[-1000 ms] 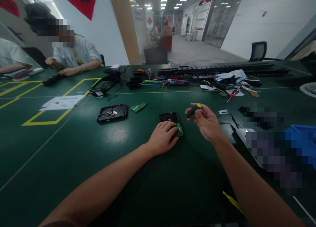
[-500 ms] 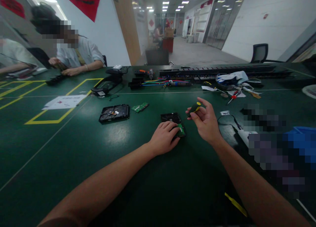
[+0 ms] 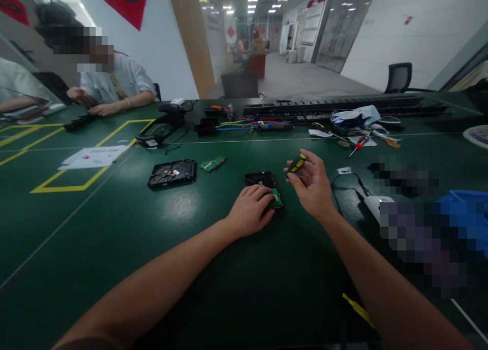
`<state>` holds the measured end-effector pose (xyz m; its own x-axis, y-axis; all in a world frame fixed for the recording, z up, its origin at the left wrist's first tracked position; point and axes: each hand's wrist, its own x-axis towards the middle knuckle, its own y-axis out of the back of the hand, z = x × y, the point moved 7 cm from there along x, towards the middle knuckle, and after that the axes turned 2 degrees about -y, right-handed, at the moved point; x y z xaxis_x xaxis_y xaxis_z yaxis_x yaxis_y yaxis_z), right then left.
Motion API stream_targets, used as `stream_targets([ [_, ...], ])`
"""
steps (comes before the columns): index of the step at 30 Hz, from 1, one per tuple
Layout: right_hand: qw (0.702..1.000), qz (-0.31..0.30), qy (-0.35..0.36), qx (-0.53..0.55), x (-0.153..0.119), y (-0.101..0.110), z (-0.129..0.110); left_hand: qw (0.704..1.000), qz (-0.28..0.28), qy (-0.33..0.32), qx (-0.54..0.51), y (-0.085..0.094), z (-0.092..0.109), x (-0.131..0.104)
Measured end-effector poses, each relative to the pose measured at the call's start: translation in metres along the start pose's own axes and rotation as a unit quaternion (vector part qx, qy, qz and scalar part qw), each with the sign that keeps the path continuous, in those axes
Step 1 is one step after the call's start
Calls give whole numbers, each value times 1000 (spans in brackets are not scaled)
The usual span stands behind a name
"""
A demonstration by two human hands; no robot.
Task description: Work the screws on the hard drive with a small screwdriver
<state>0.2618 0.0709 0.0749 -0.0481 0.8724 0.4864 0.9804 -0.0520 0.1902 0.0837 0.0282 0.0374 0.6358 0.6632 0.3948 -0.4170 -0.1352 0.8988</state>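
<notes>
My left hand (image 3: 251, 210) lies over a black hard drive (image 3: 259, 178) on the green table, its fingers curled across the near part and gripping it. A green circuit board (image 3: 275, 200) shows on the drive beside my fingertips. To the right, my right hand (image 3: 310, 185) is raised above the table and closed round a screwdriver (image 3: 296, 164) with a dark green and yellow handle. The screwdriver's shaft cannot be made out. Left of my hands lie a second hard drive (image 3: 172, 174) and a loose green circuit board (image 3: 212, 163).
Wires and tools (image 3: 274, 126), a glove (image 3: 354, 117) and a red-tipped screwdriver (image 3: 357, 146) lie at the back. A black headset-like device (image 3: 162, 126) and white paper (image 3: 93, 157) are on the left. A blue bin (image 3: 461, 208) stands right. A co-worker (image 3: 114, 86) sits across the table.
The screwdriver in my right hand has tilted slightly, so more of its handle's side shows. My left hand stays on the hard drive. The whole view has shifted a little.
</notes>
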Motion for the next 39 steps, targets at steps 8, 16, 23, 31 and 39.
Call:
stream_targets([
  [8,995,29,26,-94,-3,4,-3,1000,-5,12,-9,-1,-3,-2],
  [16,989,30,59,-132,-3,4,-6,1000,-8,25,-8,-3,-5,-2],
  [23,991,52,51,-109,-4,5,-2,999,-36,33,-9,-11,-7,-3],
  [31,990,49,55,-119,-8,4,-8,999,-40,12,-12,-8,-9,-2],
  [39,990,34,56,-122,-11,5,-10,998,-49,12,-21,-7,-9,-2],
])
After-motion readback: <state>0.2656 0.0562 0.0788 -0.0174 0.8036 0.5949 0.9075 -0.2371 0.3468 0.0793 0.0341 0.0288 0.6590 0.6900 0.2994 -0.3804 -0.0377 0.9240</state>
